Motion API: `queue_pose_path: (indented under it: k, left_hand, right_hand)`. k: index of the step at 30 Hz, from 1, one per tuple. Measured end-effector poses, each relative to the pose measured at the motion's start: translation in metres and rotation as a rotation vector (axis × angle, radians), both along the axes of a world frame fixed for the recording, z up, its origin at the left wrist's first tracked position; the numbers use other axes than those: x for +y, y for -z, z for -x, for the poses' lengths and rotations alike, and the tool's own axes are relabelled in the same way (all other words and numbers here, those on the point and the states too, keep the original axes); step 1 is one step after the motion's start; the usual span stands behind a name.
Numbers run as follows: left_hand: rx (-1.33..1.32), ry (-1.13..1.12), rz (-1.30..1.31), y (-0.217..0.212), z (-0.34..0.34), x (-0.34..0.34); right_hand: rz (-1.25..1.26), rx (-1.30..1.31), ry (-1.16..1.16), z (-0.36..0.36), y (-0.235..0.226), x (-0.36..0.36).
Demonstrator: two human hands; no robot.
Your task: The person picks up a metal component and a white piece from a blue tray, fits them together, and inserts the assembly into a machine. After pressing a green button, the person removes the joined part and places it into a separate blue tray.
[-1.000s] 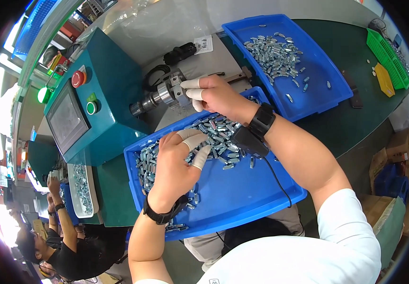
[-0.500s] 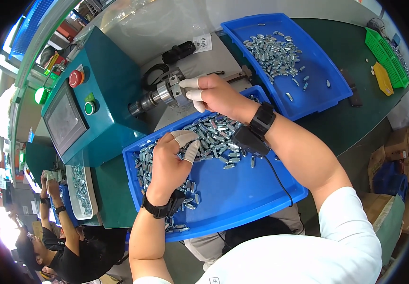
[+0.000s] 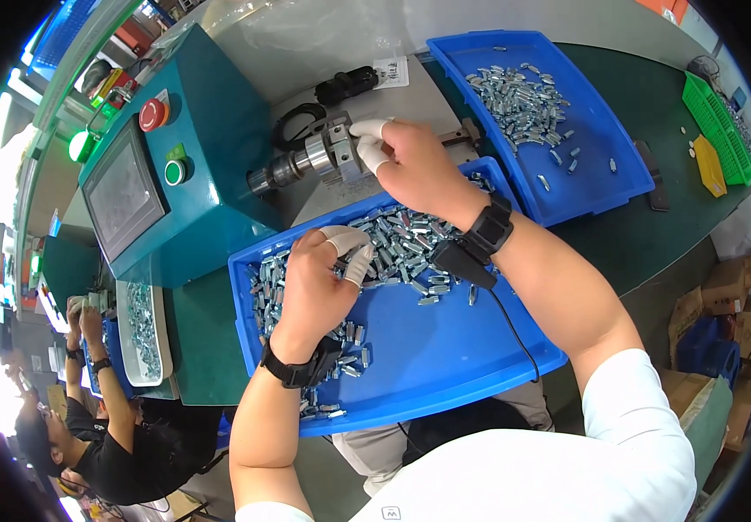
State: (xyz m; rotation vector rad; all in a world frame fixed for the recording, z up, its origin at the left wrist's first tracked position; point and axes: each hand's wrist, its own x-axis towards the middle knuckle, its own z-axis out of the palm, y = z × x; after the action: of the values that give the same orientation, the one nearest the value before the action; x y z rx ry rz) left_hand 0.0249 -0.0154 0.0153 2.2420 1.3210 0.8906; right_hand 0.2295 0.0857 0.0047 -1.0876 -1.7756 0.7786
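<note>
My left hand point(image 3: 313, 283) is over the near blue tray point(image 3: 419, 365), its covered fingertips bent together at a heap of small silvery metal pieces point(image 3: 406, 248). Whatever lies between those fingertips is hidden. Up at the machine, my right hand point(image 3: 423, 170) has its white-covered thumb and fingers curled against the right end of a round steel fixture point(image 3: 341, 152). Too little shows there to name any part in the grip. The fixture sits on a shaft coming out of a teal machine point(image 3: 227, 139).
A second blue tray point(image 3: 584, 187) with similar pieces stands at the back right, near a green basket point(image 3: 719, 130). The machine carries a red button point(image 3: 153, 115), a green button point(image 3: 175, 172) and a dark screen point(image 3: 123, 204). At the left, a co-worker point(image 3: 123, 435) works beside a white tray point(image 3: 166, 335).
The whole view has shifted slightly. My right fingertips have moved a little up along the fixture's end. My left hand stays at the heap, its fingertips slightly more bent.
</note>
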Motion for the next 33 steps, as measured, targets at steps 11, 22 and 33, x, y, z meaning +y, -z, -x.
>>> queue_pose_path:
  k: [11,22,33]
  left_hand:
    - [0.026,-0.154,-0.025,0.006,0.011,0.006]
    - [0.057,0.225,-0.061,0.018,0.002,0.014]
    - [-0.024,0.022,0.028,0.014,0.011,0.01]
  right_hand:
    - [-0.435,-0.573,0.111,0.006,-0.009,-0.012]
    - [-0.066,0.465,0.374,-0.039,-0.002,0.025]
    - [-0.237,0.276,0.412,-0.018,0.008,0.013]
